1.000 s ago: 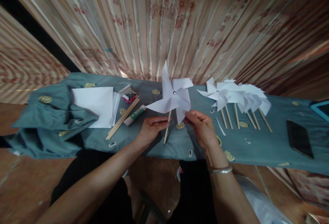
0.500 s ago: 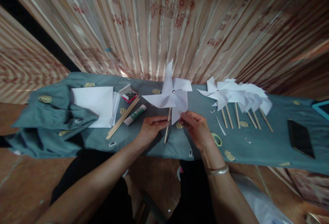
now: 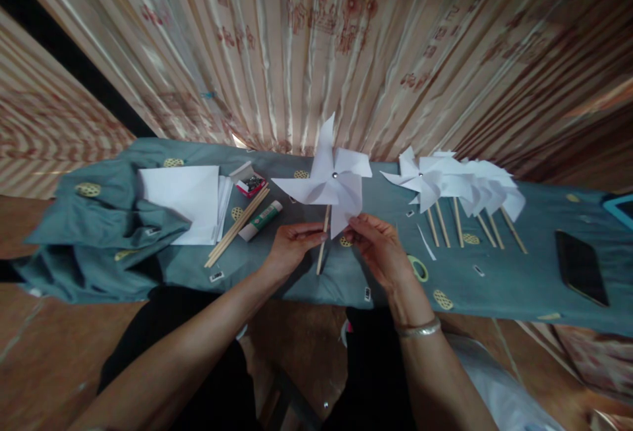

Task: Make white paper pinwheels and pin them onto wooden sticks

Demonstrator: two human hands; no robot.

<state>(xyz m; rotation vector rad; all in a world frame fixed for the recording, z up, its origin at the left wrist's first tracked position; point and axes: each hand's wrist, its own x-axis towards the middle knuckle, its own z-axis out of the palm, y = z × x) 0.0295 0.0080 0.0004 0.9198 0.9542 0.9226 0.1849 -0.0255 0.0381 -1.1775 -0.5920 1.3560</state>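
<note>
A white paper pinwheel [image 3: 346,187] with a silver pin at its centre stands upright on a wooden stick [image 3: 320,258] in front of me. My left hand [image 3: 293,245] pinches that stick below the blades. With thumb and fingertips, my right hand [image 3: 378,243] grips the tip of the lower blade. Just right of this hand lie green-handled scissors [image 3: 419,268], partly covered by it, and a thin paper strip [image 3: 426,242]. Further right, several similar pinwheels [image 3: 457,180] overlap in a row, their sticks pointing towards me.
Left on the cloth-covered table [image 3: 297,289] are a stack of white paper [image 3: 180,203], an opened box of pins [image 3: 250,182], loose wooden sticks [image 3: 237,228] and a glue stick [image 3: 260,220]. A dark phone [image 3: 581,267] lies at right. A patterned curtain [image 3: 326,55] hangs behind the table.
The pinwheel's blades have turned very slightly. Both hands keep the same grips, and the things on the table have not moved apart from a small shift of the view.
</note>
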